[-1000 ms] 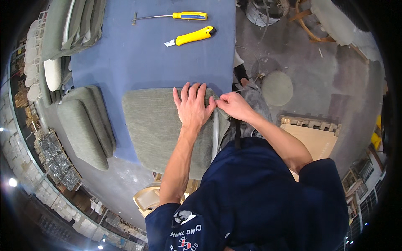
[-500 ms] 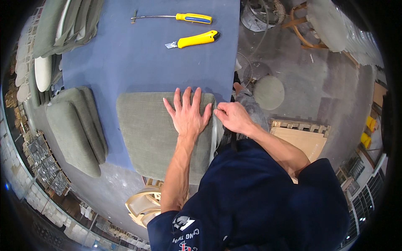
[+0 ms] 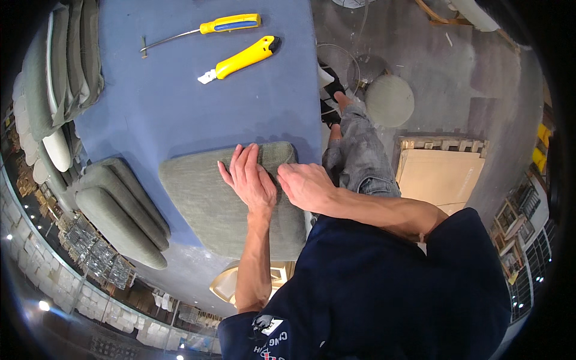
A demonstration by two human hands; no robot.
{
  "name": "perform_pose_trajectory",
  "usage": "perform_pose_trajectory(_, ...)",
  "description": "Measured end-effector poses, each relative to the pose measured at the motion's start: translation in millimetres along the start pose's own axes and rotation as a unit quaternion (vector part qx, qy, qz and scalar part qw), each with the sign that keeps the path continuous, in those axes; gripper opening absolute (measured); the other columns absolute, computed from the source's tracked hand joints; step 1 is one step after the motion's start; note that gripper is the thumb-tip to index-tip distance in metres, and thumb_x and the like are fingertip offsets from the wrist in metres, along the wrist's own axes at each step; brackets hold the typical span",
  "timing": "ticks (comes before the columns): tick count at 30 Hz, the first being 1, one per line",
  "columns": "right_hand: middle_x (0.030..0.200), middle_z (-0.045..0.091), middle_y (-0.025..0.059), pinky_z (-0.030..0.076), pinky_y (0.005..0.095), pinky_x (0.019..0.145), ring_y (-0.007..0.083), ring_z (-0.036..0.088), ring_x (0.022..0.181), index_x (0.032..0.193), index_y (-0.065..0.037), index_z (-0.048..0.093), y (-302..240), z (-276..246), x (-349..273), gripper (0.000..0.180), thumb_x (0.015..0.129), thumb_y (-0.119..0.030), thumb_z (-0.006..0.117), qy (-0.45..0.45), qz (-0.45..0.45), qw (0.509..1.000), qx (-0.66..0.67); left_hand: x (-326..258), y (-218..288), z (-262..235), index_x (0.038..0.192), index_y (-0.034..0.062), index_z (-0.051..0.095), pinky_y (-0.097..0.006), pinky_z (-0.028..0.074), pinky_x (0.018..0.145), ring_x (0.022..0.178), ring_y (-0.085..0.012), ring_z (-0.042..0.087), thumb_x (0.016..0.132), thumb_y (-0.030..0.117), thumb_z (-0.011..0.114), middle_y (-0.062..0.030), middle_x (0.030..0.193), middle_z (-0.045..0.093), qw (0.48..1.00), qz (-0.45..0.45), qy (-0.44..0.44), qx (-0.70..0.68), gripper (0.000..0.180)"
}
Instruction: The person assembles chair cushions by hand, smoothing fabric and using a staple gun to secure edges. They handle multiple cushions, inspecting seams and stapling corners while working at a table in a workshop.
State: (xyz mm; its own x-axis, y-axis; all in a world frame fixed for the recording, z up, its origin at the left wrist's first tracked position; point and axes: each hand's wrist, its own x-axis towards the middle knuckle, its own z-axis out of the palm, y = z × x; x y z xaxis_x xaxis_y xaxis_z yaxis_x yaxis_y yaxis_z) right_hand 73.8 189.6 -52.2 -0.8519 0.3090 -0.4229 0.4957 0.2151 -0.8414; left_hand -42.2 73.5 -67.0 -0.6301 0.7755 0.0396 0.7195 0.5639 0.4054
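A grey-green upholstered seat cushion [image 3: 210, 204] lies at the table's near edge. Across its top my left hand [image 3: 251, 183] rests with fingers stretched out. Close beside it, my right hand [image 3: 309, 187] has its fingers pinched together on the cushion's fabric near the right far corner; the fingertips are partly hidden. Farther up the table lie a yellow utility knife [image 3: 245, 58] with its blade out and a screwdriver [image 3: 231, 23] with a yellow and blue handle. Neither tool is touched.
The blue tabletop [image 3: 204, 114] carries stacked matching cushions [image 3: 123, 210] at left and more grey-green covered pieces [image 3: 72, 66] at far left. A round pale disc [image 3: 390, 101] and a cardboard-topped pallet [image 3: 441, 174] are on the floor at right. A wooden frame [image 3: 225, 283] stands below the table edge.
My right hand has moved left from the cushion's side edge onto its top near the corner. My left hand's fingers have drawn closer together. The view has shifted, and the cushion appears slightly turned.
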Motion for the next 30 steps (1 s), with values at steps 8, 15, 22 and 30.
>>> perform_pose_trajectory(8,0.073,0.065,0.0151,0.051,0.052,0.059,0.0416,0.066,0.068,0.084,-0.004,0.056,-42,-11,-13,0.019,0.097,-0.016,0.064,0.017,-0.106,0.994,0.035,-7,0,-48,0.136,0.0073,0.062,-0.056,0.014,0.127,0.141,-0.0313,0.051,0.093,0.0,0.049,-0.0088,0.137,0.065,0.998,-0.006,0.053,-0.012,0.045)
perform_pose_trajectory(15,0.071,0.059,0.0087,0.053,0.0412,0.053,0.0284,0.066,0.061,0.082,-0.008,0.055,-181,11,-11,0.015,0.087,-0.011,0.069,0.066,-0.409,0.91,0.032,-11,-14,-191,0.153,0.0002,0.043,-0.052,0.025,0.124,0.143,-0.0322,0.049,0.101,0.004,0.04,-0.018,0.149,0.059,0.959,-0.077,0.231,-0.146,0.053)
perform_pose_trajectory(22,0.068,0.053,0.0056,0.052,0.0358,0.05,0.0219,0.063,0.056,0.079,-0.009,0.053,-256,44,-37,0.014,0.08,-0.011,0.067,0.085,-0.52,0.847,-0.079,-50,-14,-253,0.15,-0.0011,0.046,-0.042,0.033,0.121,0.136,-0.0249,0.055,0.105,0.007,0.038,-0.022,0.14,0.064,0.885,-0.117,0.381,-0.24,0.046)
perform_pose_trajectory(30,0.066,0.048,0.0015,0.047,0.0301,0.046,0.0139,0.056,0.05,0.073,-0.012,0.051,-295,76,-70,0.017,0.076,-0.013,0.067,0.101,-0.618,0.769,-0.124,-100,-12,-283,0.147,-0.0034,0.048,-0.044,0.035,0.12,0.136,-0.0274,0.056,0.103,0.005,0.039,-0.0232,0.139,0.064,0.831,-0.109,0.503,-0.212,0.046)
